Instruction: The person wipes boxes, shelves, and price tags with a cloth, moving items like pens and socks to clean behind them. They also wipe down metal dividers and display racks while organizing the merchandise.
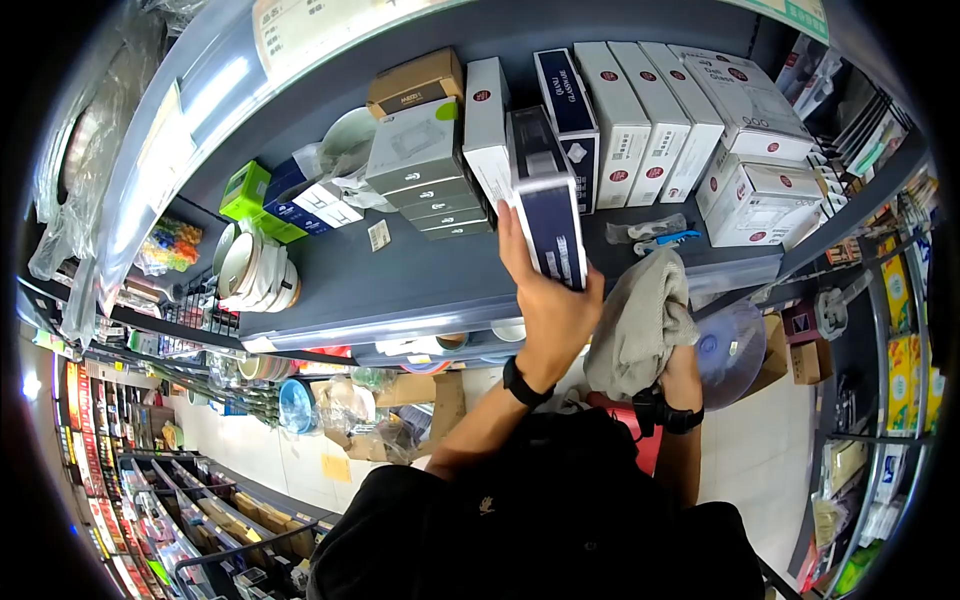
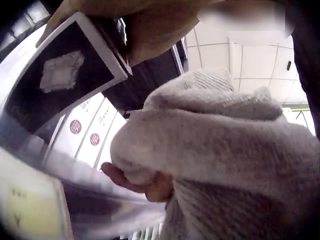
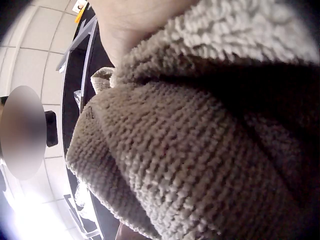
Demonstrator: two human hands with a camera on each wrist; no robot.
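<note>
Evidently stiff, perhaps fragile inside, the dark navy rectangular cardboard box (image 1: pixel 548 215) is gripped low by our left hand (image 1: pixel 553 310); our right hand (image 1: pixel 682 372) clutches a soft grey knitted cloth (image 1: pixel 640 320).

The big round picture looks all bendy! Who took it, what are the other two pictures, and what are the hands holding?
There is no machine here: a person wears three small cameras. The round picture comes from the one on the head, looking at a shop shelf; its wide lens bends everything. The other two come from cameras on the wrists, so they look very close up. The left hand grips a dark box with white edges. The right hand holds a grey cloth, which fills nearly the whole right wrist picture. On the shelf stand white boxes, grey boxes and stacked bowls.
</note>
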